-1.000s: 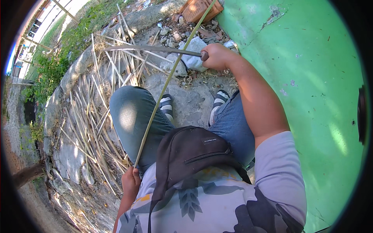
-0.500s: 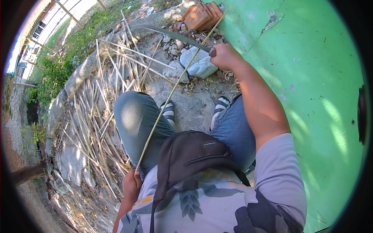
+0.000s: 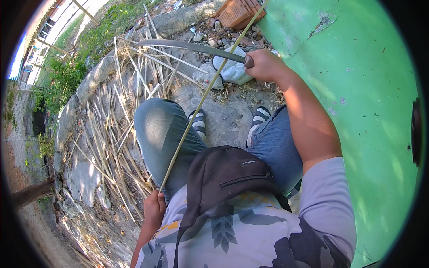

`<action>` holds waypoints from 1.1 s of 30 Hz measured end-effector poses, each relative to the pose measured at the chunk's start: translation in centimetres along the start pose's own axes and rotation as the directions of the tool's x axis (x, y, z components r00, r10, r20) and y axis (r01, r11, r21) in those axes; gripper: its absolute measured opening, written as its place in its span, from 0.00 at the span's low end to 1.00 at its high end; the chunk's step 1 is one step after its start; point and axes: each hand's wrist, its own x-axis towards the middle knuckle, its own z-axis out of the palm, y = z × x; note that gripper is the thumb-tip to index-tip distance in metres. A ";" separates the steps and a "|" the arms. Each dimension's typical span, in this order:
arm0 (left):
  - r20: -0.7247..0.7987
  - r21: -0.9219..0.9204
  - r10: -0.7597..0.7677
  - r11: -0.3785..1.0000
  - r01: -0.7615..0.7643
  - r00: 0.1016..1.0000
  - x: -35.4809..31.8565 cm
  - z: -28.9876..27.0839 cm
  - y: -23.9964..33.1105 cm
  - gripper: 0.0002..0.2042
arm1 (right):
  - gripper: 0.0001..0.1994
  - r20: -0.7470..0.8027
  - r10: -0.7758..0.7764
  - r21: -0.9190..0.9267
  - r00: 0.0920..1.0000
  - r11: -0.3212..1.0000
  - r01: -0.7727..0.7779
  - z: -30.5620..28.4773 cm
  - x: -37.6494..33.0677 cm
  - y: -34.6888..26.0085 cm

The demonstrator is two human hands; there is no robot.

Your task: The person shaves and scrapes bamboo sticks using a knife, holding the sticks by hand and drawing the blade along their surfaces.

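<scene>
My left hand (image 3: 154,207) is closed around the near end of a long, thin, yellowish-green strip (image 3: 192,118), which looks like split bamboo. The strip slants up and away across my left thigh toward the far right. Ahead of my right knee, my right hand (image 3: 267,65) is wrapped around the brown handle of a machete (image 3: 187,45). Its long, slightly curved dark blade points left and crosses the strip close to the handle. Whether the edge touches the strip or passes just by it, I cannot tell.
Many pale strips (image 3: 105,138) lie heaped on the rough ground to my left. Ahead are a whitish stone (image 3: 235,70), gravel and stacked orange-brown tiles (image 3: 238,13). A smooth green floor (image 3: 366,111) spreads along my right. A black bag (image 3: 228,172) rests on my lap.
The machete's tip has swung nearer and left, so the blade lies more level across the view. The view has shifted slightly. Both hands keep their grip.
</scene>
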 end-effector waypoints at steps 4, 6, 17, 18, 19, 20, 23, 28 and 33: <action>0.017 -0.021 -0.009 1.000 0.009 1.000 -0.1 -0.2 0.4 0.24 | 0.08 0.061 -0.090 -0.060 0.994 0.994 0.094 -0.6 -1.4 -2.1; 0.018 -0.008 0.003 1.000 -0.003 1.000 0.0 -0.2 0.3 0.24 | 0.08 0.074 0.017 -0.072 0.997 0.997 -0.012 -1.2 -0.9 -0.9; 0.020 -0.025 -0.014 1.000 0.014 1.000 -0.5 0.1 0.0 0.23 | 0.09 0.149 0.002 -0.220 0.989 0.975 0.031 0.4 -1.0 -3.4; 0.021 -0.028 -0.020 0.999 0.021 1.000 -0.5 0.2 0.0 0.23 | 0.10 0.139 0.005 -0.185 0.990 0.983 0.021 0.5 -0.4 -1.9; 0.022 -0.030 -0.021 0.999 0.021 1.000 -0.3 0.2 0.0 0.23 | 0.10 0.132 0.008 -0.184 0.991 0.983 0.017 0.2 0.0 -0.6; 0.021 -0.027 -0.013 1.000 0.014 1.000 -0.2 0.1 0.2 0.23 | 0.11 0.047 0.104 -0.065 0.993 0.993 -0.101 0.0 0.2 0.6; -0.014 0.013 0.018 1.000 -0.018 1.000 -0.1 0.1 0.6 0.23 | 0.13 -0.057 0.237 0.091 0.970 0.969 -0.232 0.0 1.2 3.5; 0.010 -0.025 -0.003 1.000 0.003 1.000 -0.2 0.8 -0.9 0.25 | 0.11 0.054 0.104 0.025 0.993 0.994 -0.106 0.6 0.2 -0.8; -0.007 -0.084 0.019 0.996 -0.020 1.000 -0.3 0.4 -0.5 0.25 | 0.08 0.095 -0.144 -0.155 0.985 0.975 0.157 1.1 -0.3 -2.7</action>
